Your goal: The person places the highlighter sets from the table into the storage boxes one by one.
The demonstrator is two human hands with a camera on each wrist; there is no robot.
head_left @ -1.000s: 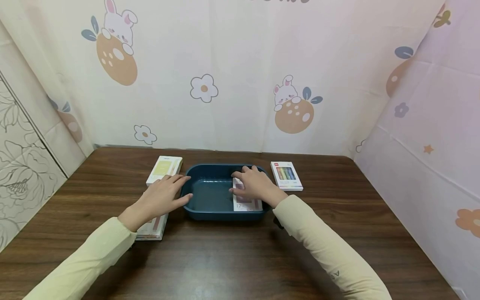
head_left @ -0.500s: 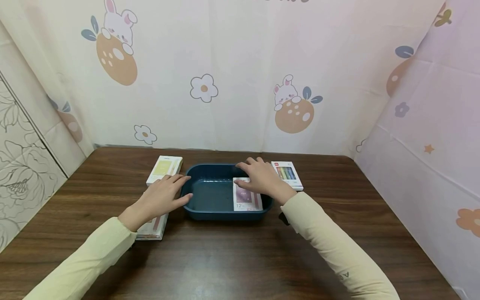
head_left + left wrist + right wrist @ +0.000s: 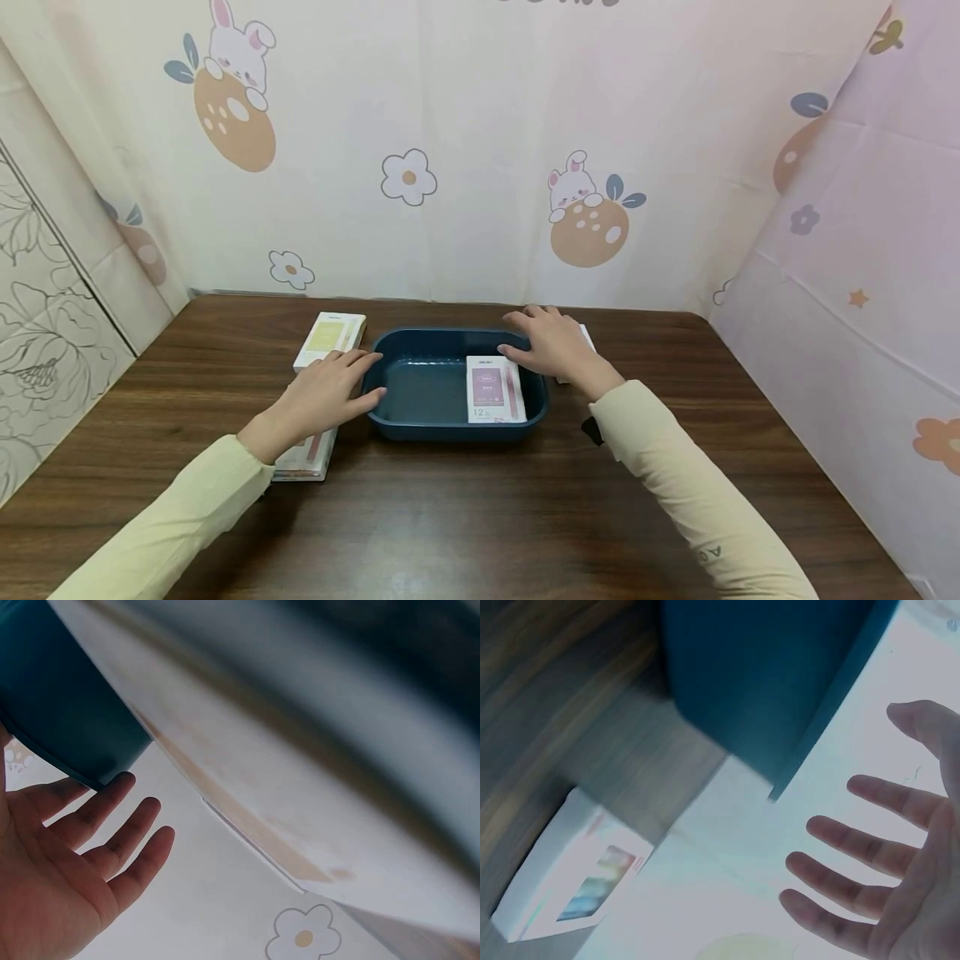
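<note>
Tray [image 3: 420, 393] recorded as dark teal. Inside, at its 3 o'clock: inner box [image 3: 495, 390], white, purple panel noted. Outside, about 10 o'clock: second box [image 3: 330, 336], white, marked with a yellow-green panel. Table [image 3: 450, 525] seen as dark brown, wood-grained. Sleeves [image 3: 697, 492], pale yellow. Cloth [image 3: 480, 92] at 12 o'clock: cream, printed with white rabbits [image 3: 240, 54], orange-tan fruit [image 3: 238, 129], outlined flowers [image 3: 408, 177].

I see long, pale yellow fabric sleeves on both arms: the left sleeve [image 3: 172, 517] at lower left of the frame, the right sleeve [image 3: 686, 483], wrinkled, at lower right. Small dark lettering [image 3: 708, 553], unreadable to me, marks the right one; a small black piece [image 3: 592, 431] shows beneath its cuff [image 3: 626, 408]. The fingers [image 3: 859, 844] are bare.
</note>
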